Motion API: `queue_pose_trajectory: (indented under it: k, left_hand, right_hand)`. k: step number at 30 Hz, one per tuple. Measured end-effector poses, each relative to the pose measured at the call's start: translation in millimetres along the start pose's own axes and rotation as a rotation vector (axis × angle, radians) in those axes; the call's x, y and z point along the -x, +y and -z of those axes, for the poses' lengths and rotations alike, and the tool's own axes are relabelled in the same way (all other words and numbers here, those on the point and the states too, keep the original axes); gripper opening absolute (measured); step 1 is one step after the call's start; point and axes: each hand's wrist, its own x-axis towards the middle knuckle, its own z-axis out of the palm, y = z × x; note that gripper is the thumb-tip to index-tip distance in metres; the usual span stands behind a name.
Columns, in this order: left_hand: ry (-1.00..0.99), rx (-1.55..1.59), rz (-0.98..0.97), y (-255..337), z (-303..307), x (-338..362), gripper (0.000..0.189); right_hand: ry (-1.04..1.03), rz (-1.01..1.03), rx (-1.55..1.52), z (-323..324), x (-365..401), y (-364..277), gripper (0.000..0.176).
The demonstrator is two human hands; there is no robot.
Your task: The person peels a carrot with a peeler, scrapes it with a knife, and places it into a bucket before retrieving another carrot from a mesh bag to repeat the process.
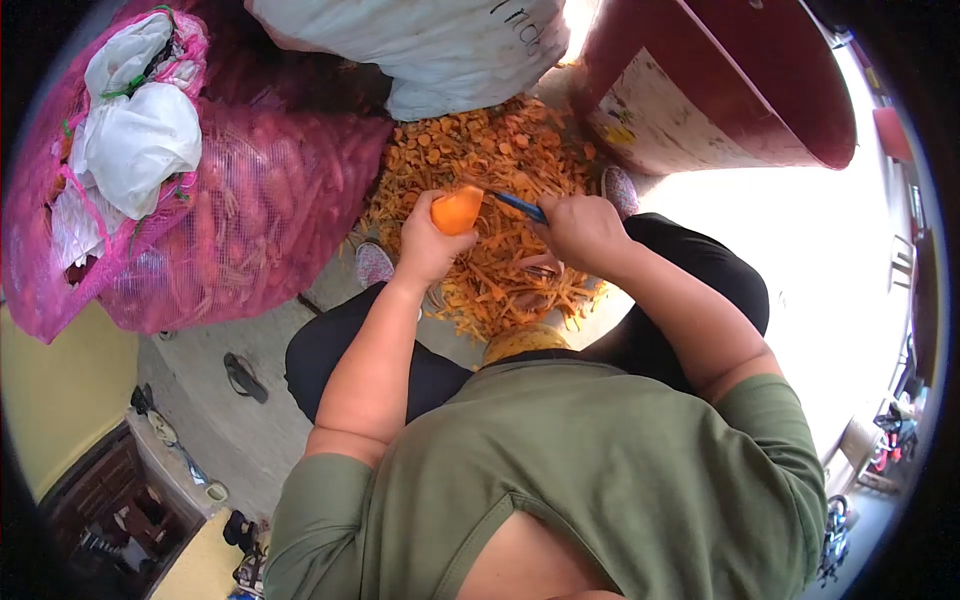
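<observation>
An orange carrot piece (457,211) is held in my left hand (432,243), with the fingers wrapped round its lower left side. My right hand (582,232) grips a tool with a blue handle (519,206), whose far end points toward the carrot piece; its tip is too small to make out. Below both hands a wide heap of orange peelings and cut ends (500,265) covers the floor between my feet.
Pink mesh sacks of carrots (270,200) stand at the left, topped by white bags (150,140). A white sack (450,50) is ahead, a dark red drum (720,90) at the upper right. A sandal (245,378) lies on the floor at the left.
</observation>
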Motion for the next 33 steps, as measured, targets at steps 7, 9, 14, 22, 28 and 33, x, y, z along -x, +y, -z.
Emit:
queue_pose_trajectory:
  k: [7,9,14,22,28,33]
  left_hand:
    - [0.023,-0.031,-0.034,-4.4,-5.9,-2.3,0.056]
    - [0.048,-0.103,-0.146,-5.6,-13.2,-2.0,0.055]
    - [0.128,-0.180,-0.213,-0.1,-15.8,-2.6,0.053]
    - [-0.130,0.807,0.059,28.2,10.2,-16.6,0.050]
    - [-0.124,0.883,0.052,33.5,-11.3,-22.7,0.050]
    - [-0.122,0.780,0.001,36.9,-15.0,-27.9,0.047]
  right_hand:
    - [-0.143,-0.028,0.063,-2.2,1.8,-0.8,0.043]
    - [-0.128,-0.014,0.004,-10.8,2.2,1.5,0.032]
    - [-0.140,-0.111,-0.012,-7.9,-2.6,-3.2,0.015]
    - [-0.172,-0.192,0.061,-24.8,-10.8,29.3,0.020]
    - [-0.436,-0.199,-0.091,-39.3,-37.3,19.7,0.040]
    - [-0.117,-0.198,-0.444,-35.9,-52.5,25.0,0.038]
